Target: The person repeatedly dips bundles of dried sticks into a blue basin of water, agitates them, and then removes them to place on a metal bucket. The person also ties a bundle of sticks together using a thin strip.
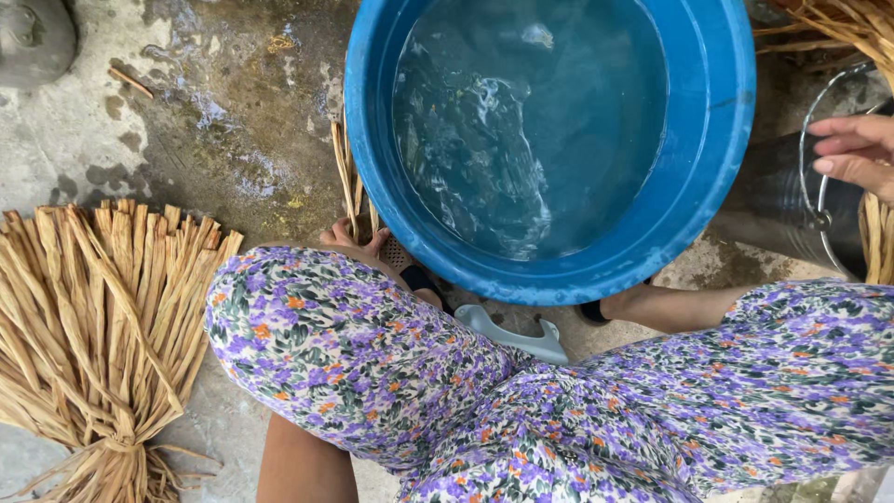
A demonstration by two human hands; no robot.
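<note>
My right hand (855,154) reaches in from the right edge with its fingers apart, just over the rim and wire handle of a dark metal bucket (778,210); it holds nothing. My left forearm (303,461) runs under my left knee, in flowered trousers (372,354), which hides the hand. Beyond the knee, skin-coloured digits (352,240) touch a few straw strips (346,177) beside a sandal; whether they are fingers or toes is unclear. A big blue basin (722,140) of water stands in front of me.
A tied bundle of dry straw strips (93,326) lies on the wet concrete floor (242,121) at left. More straw (861,28) lies at top right and beside the bucket. A grey rounded object (33,37) sits in the top left corner.
</note>
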